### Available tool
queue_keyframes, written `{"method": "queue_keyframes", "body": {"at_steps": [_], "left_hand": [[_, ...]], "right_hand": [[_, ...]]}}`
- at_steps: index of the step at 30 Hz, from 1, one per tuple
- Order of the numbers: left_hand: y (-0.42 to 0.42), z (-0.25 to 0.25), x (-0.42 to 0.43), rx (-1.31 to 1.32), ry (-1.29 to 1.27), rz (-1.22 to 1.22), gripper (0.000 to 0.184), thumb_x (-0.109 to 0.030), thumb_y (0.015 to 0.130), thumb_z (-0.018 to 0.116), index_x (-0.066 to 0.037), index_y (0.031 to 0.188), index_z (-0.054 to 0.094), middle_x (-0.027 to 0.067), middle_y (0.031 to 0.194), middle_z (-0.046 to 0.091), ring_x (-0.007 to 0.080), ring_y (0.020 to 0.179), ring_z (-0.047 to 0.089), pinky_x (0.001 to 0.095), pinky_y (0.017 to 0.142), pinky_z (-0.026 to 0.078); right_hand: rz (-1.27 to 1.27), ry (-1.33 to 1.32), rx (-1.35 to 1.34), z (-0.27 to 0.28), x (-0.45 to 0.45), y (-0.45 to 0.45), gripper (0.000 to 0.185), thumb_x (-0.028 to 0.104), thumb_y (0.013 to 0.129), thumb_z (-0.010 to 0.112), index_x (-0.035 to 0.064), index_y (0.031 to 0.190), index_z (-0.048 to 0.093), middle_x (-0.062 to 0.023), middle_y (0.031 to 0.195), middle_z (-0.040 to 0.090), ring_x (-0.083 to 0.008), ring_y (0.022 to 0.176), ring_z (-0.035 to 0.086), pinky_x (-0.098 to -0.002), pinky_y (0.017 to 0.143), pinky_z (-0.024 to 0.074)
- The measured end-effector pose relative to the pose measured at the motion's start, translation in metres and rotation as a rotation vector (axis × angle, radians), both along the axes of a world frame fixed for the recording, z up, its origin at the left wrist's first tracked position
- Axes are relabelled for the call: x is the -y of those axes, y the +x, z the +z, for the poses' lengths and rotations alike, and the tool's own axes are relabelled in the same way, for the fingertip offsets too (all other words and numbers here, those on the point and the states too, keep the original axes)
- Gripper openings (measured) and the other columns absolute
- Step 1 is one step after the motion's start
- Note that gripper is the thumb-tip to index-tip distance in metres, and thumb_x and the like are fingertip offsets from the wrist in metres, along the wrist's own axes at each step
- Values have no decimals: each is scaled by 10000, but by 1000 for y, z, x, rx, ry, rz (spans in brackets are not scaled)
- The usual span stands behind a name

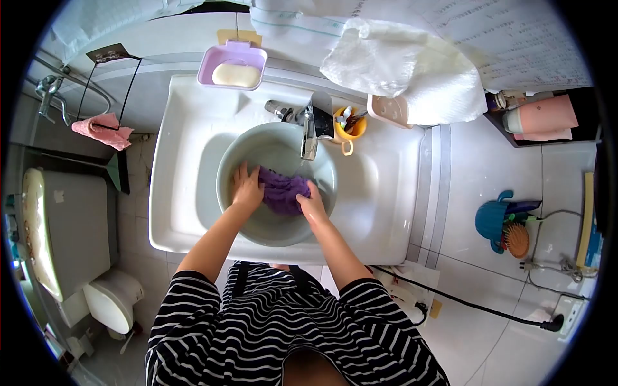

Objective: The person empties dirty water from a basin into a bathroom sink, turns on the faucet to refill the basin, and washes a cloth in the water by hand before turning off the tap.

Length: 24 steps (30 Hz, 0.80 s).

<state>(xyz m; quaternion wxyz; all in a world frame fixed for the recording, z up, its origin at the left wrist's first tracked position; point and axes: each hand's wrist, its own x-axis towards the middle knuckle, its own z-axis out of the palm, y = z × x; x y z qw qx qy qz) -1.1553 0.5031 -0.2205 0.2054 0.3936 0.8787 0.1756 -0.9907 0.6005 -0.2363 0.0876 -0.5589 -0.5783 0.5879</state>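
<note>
A wet, bunched purple cloth (282, 193) stretches between my two hands inside a pale grey-green basin (273, 233). My left hand (247, 188) grips the cloth's left end, its fingertips pointing up the basin wall. At the right end, my right hand (312, 202) holds the cloth with the thumb on top; its other fingers are partly hidden. Just above the cloth is the spout of a chrome faucet (309, 147), with what looks like a thin stream of water under it.
The basin stands in a white sink (380, 193). Behind it are a purple soap dish (205, 67) with a soap bar (235, 76) and a yellow cup (351, 132) holding brushes. A white towel (444, 83) hangs at back right. A black cable (476, 301) runs along the right.
</note>
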Motion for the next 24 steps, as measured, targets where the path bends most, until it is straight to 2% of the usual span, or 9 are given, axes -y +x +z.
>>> {"method": "queue_keyframes", "body": {"at_steps": [1, 4, 10, 11, 13, 16, 18, 23, 24], "left_hand": [[2, 7, -2, 19, -18, 40, 543, -194, 742, 610, -172, 1259, 447, 171, 1368, 247, 377, 1242, 249, 451, 1014, 285], [6, 22, 3, 39, -173, -328, 691, -244, 722, 648, -206, 1335, 330, 160, 1394, 190, 393, 1239, 237, 469, 1003, 295], [11, 9, -15, 42, -175, 112, 744, -147, 702, 665, -221, 1346, 302, 154, 1407, 160, 379, 1274, 189, 458, 999, 312], [18, -8, -14, 86, -108, 74, 672, -67, 707, 621, -205, 1312, 366, 177, 1400, 164, 376, 1236, 282, 437, 958, 368], [32, -26, -13, 302, 154, 7, 550, -51, 727, 594, -155, 1245, 445, 172, 1264, 393, 334, 1096, 465, 373, 874, 438], [34, -17, -25, 1220, 245, 4, 276, -166, 745, 684, -54, 972, 575, 42, 830, 587, 138, 843, 552, 281, 768, 451], [33, 3, -29, 1331, 268, -104, 210, -158, 778, 659, -49, 935, 572, 28, 881, 573, 109, 822, 521, 262, 726, 437], [30, 53, -30, 1279, 208, -329, 215, -174, 822, 621, -40, 665, 562, -24, 643, 513, 70, 635, 457, 233, 619, 408], [32, 53, -31, 1077, 254, -379, 238, -191, 818, 608, -24, 649, 593, 32, 567, 547, 138, 545, 511, 273, 586, 435]], "right_hand": [[50, -9, 54, 2, 0, -3, 632, 98, 794, 552, 0, 1349, 266, -141, 1327, 373, -228, 1196, 392, -313, 992, 300], [-2, -91, 88, -10, 3, -6, 670, 177, 765, 588, 22, 1345, 290, -179, 1344, 344, -290, 1253, 312, -354, 1027, 260], [-197, -229, -21, -31, 7, -22, 673, 248, 783, 597, 37, 1349, 300, -179, 1339, 361, -303, 1225, 358, -374, 1021, 284], [-244, -282, -74, -38, 7, -23, 672, 262, 795, 595, 40, 1353, 294, -175, 1333, 372, -298, 1211, 379, -373, 1015, 293], [-335, -351, -81, -7, 10, -32, 599, 316, 814, 584, 43, 1301, 369, -160, 1267, 438, -282, 1154, 436, -383, 980, 341], [-398, -732, -326, 8, 3, -29, 509, 435, 838, 520, 52, 1169, 466, -129, 1143, 514, -258, 1048, 506, -414, 902, 404], [-433, -996, -496, 14, -6, -24, 452, 512, 831, 505, 77, 946, 548, -102, 973, 580, -250, 907, 567, -414, 801, 467], [-334, -1158, -681, -19, -13, -16, 448, 541, 826, 490, 128, 988, 550, -76, 993, 576, -225, 903, 564, -384, 814, 465], [-400, -1144, -652, -4, -6, -21, 446, 543, 829, 482, 136, 998, 548, -71, 996, 576, -220, 902, 564, -381, 820, 461]]}}
